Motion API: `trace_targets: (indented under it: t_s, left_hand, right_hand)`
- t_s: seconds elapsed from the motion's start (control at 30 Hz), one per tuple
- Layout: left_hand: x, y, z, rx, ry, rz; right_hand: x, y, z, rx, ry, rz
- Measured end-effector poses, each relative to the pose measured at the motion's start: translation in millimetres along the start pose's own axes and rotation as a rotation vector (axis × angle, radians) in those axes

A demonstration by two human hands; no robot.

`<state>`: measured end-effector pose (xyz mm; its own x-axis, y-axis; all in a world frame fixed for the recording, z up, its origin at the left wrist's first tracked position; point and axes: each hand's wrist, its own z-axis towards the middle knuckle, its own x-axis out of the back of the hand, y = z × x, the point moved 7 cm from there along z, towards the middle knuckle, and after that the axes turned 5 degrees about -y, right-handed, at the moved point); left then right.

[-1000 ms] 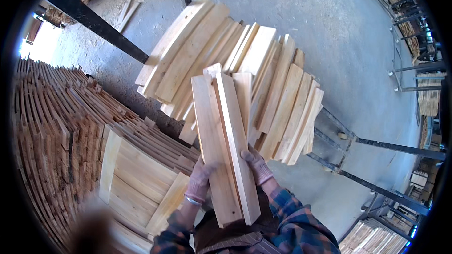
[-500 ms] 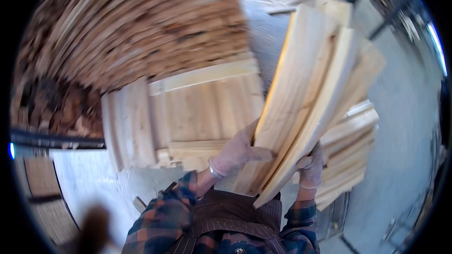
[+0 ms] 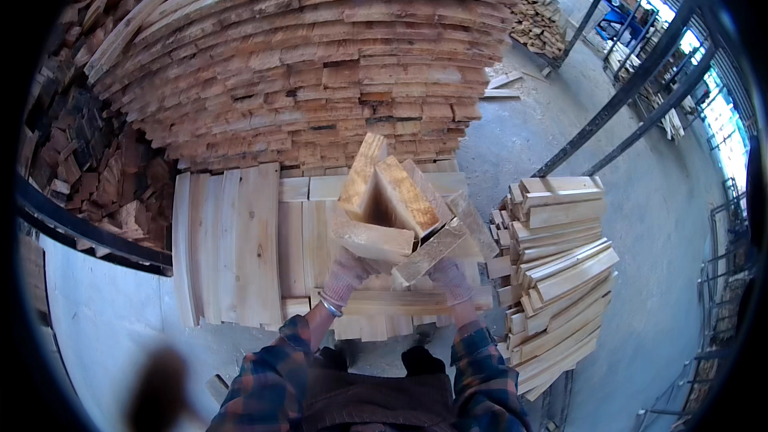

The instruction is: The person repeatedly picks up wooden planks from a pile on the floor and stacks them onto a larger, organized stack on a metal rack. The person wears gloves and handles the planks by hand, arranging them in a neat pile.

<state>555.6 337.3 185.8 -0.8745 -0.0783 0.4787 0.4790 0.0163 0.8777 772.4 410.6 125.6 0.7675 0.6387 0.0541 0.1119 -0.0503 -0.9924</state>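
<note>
Several pale wooden boards are held between my hands, tilted steeply so that their sawn ends face up toward me. They lean at odd angles, with a gap among them. My left hand, in a light knitted glove, is closed against the left side of the bundle, a metal band at its wrist. On the other side my right hand, gloved as well, grips the boards; its fingers are partly hidden and blurred. Beneath the bundle lies a low pile of planed boards.
A tall stack of rough boards rises just beyond the low pile. At right stands a slanting stack of shorter boards. Dark metal posts lean further right. A bin of wood scraps is at left.
The boards have swung from the right to the middle and turned from lengthwise to end-on. Both hands have come with them, still holding. The view has shifted, showing more of the tall stack.
</note>
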Motion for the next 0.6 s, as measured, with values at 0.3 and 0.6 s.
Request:
trace_targets:
  t_s: [0.3, 0.6]
  left_hand:
    - [-17, -22, 27, 0.130, 0.066, -0.698]
    - [46, 83, 2, 0.409, 0.356, -0.412]
  right_hand:
    - [13, -9, 35, 0.083, 0.042, -0.254]
    - [-21, -151, 53, -0.167, -0.149, -0.353]
